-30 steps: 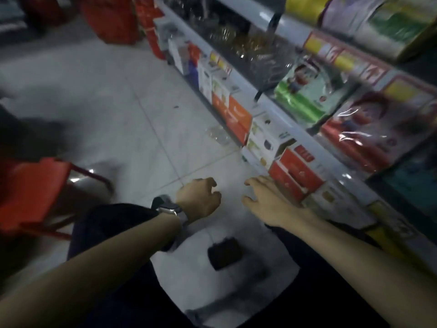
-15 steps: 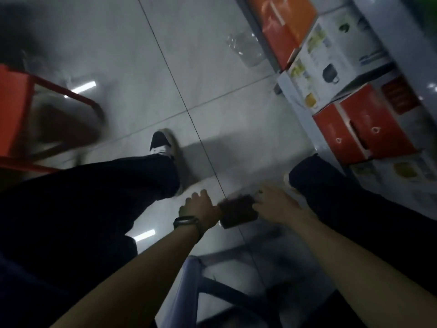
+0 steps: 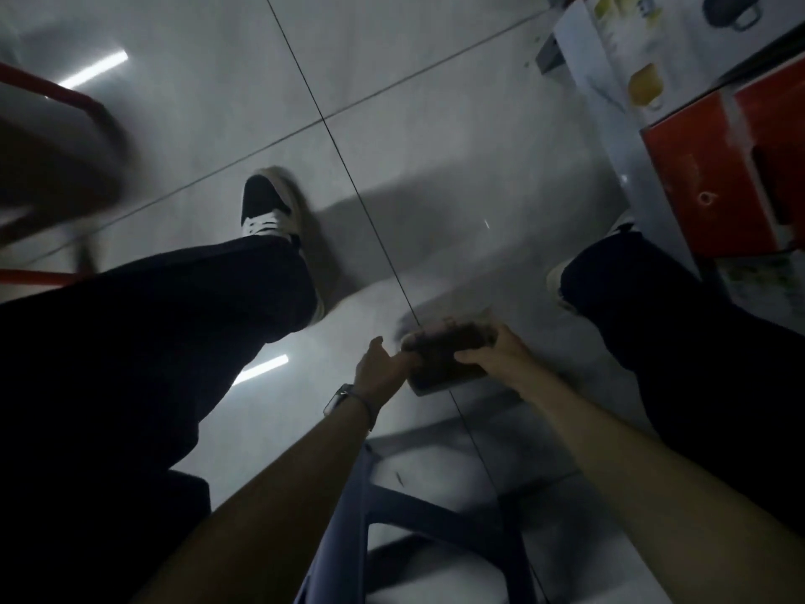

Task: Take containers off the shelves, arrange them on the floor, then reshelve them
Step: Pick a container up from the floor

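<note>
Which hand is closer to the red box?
Right. The right hand grips the container on the side toward the red box; the left hand holds its far side.

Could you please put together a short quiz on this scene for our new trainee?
1. True or false: only the left hand grips the dark container.
2. Which colour is the box nearest the right leg? A blue, B red, C green.
3. Fill in: on the tiled floor, up and to the left of the container, stands a black-and-white ___.

Key
1. False: the right hand grips it too.
2. B.
3. shoe.
</note>
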Available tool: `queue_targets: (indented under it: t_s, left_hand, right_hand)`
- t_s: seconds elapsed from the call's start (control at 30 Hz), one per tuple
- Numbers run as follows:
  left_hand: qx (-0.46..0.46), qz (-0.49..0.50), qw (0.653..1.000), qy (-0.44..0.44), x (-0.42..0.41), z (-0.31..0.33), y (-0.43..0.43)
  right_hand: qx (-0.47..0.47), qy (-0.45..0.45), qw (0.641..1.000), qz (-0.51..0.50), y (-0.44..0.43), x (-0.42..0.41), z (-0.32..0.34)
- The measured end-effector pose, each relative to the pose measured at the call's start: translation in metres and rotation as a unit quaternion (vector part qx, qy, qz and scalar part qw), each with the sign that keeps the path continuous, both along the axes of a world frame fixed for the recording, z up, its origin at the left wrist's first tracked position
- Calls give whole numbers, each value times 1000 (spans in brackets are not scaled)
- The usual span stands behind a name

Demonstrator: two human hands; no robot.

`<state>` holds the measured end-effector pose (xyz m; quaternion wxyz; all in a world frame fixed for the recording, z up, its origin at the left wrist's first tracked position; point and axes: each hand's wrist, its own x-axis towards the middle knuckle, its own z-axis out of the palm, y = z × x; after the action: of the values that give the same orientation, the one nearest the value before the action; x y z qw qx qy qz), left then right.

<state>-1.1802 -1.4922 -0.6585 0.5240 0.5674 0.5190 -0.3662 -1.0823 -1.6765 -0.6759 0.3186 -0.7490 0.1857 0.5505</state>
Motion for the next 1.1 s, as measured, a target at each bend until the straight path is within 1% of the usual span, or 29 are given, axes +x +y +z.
queue_targets:
  t_s: [0.07, 0.2, 0.33, 0.47, 0.6, 0.73, 0.8, 0.9, 0.97, 1.03, 1.1]
  left_hand:
    - [-33, 58, 998, -2, 1, -9, -4]
    - [-57, 146, 988, -9, 4, -26, -14]
    - [-75, 182, 980, -36, 2, -40, -25]
    - [-95, 258, 961, -24, 1, -46, -29]
    - [-103, 285, 953, -24, 1, -44, -34]
    - [-102, 278, 955, -16, 3, -38, -33]
    - [-102, 250, 963, -17, 5, -35, -29]
    - [-109, 206, 971, -46, 12, -25, -27]
    - [-107, 182, 976, -60, 20, -13, -25]
    - [-100, 165, 979, -65, 30, 1, -23]
    - [-92, 141, 983, -80, 43, 16, -21]
  right_hand:
    - [9, 10, 1000, -29, 1, 1, -9]
    - [21, 15, 999, -31, 0, 2, -22]
    - [28, 29, 999, -34, 1, -1, -35]
    - [57, 42, 997, -42, -1, -3, -43]
    - [75, 40, 995, -44, -2, -5, -43]
    - [82, 56, 993, -70, -8, -1, -38]
    - [85, 58, 992, -69, -10, 2, -33]
    - [83, 46, 993, -70, -12, 9, -19]
    - [93, 55, 991, -80, -13, 14, -8]
    - [91, 55, 992, -65, -13, 21, 8]
    - [82, 37, 995, -45, -16, 30, 25]
